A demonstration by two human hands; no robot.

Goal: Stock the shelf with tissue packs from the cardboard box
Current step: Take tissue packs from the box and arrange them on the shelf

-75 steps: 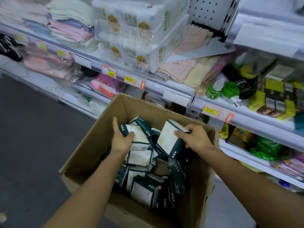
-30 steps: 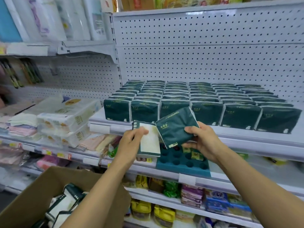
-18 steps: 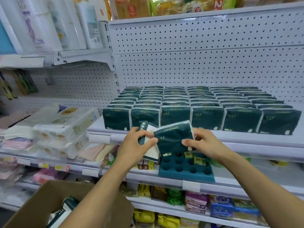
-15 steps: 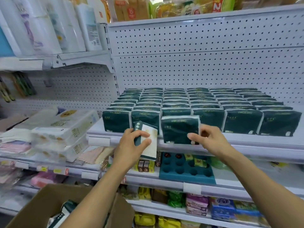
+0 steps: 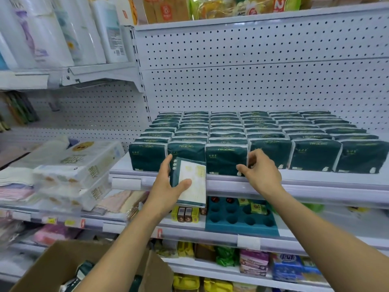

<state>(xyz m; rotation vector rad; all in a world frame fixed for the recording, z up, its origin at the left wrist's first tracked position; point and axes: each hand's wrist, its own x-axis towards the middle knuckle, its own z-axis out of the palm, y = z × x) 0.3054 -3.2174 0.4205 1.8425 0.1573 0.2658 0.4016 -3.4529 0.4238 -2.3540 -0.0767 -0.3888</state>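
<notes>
Several rows of dark green tissue packs (image 5: pixel 261 127) fill the white shelf (image 5: pixel 305 184). One green pack (image 5: pixel 226 159) stands in the front row, third from the left. My right hand (image 5: pixel 262 172) pinches its right edge, thumb at the lower corner and fingers curled at the top. My left hand (image 5: pixel 166 188) grips a second tissue pack (image 5: pixel 192 182) just below the shelf's front edge, its pale back side facing me. The open cardboard box (image 5: pixel 50 268) sits at the bottom left with more packs inside, partly hidden by my left forearm.
Clear-wrapped white tissue bundles (image 5: pixel 77 171) lie on the lower shelf to the left. A teal tray with round holes (image 5: pixel 240 220) sits under the tissue shelf. White pegboard (image 5: pixel 252 81) backs the shelf. Packaged goods line the upper and lower shelves.
Both hands took packs out of the box and lifted them to the shelf. My right hand has set its pack upright into the front row. My left hand still holds its pack.
</notes>
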